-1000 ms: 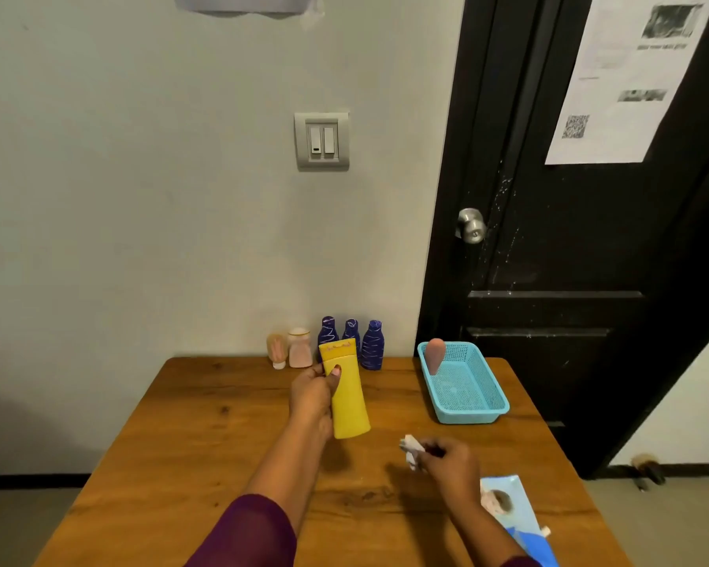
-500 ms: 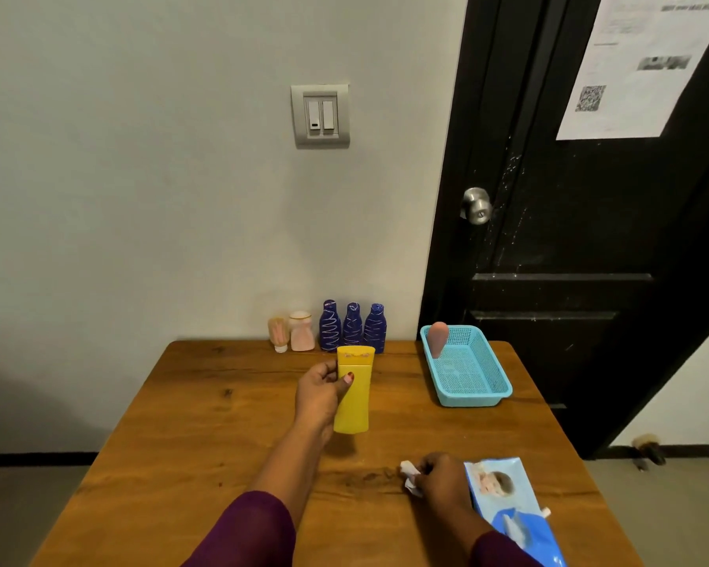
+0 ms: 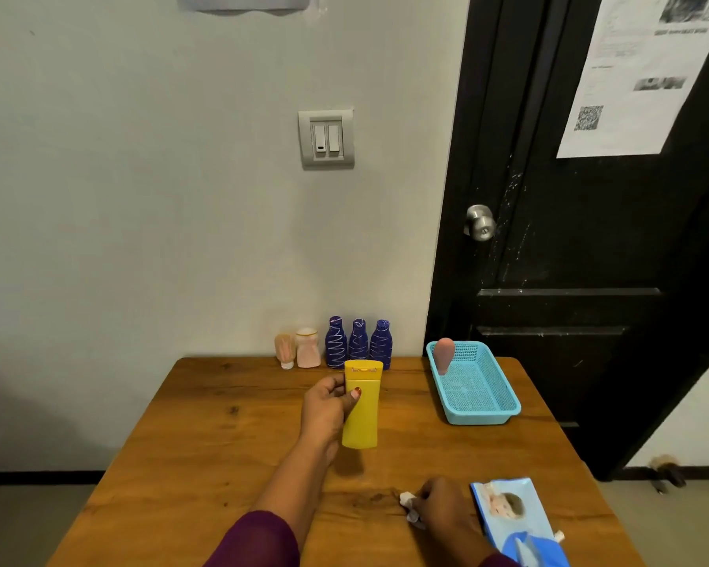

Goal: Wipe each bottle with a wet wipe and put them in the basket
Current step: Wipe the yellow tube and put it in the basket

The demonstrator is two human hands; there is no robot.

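Left hand (image 3: 324,407) grips the yellow bottle (image 3: 361,411) from its left side. The thumb lies across the front and the fingers curl behind. Bottle is mid-surface, long axis near vertical. It looks to be lifted clear of the surface (image 3: 222,444), judging by the shadow beneath it.

Right hand (image 3: 443,505) is low at the near edge, fingers curled, pinching a crumpled white wipe (image 3: 408,505). The wipe pokes out on the hand's left. Pack (image 3: 512,517) lies just beside that hand, toward the near right corner.

Key relation: the bottle is up and to the left of the wipe hand, further from the person, and the two are well apart. For wiping to start, that gap has to close. I judge the wipe hand must go forward and left, or the bottle must come back toward the near edge. With the bottle upright, its front and right faces are open to the wipe. The left face is covered by the gripping hand.

Basket (image 3: 484,419) is at the far right corner, right of the bottle, with one pink bottle (image 3: 443,356) standing in its far end. Three blue bottles (image 3: 359,343) and two pale ones (image 3: 299,349) wait along the far edge.
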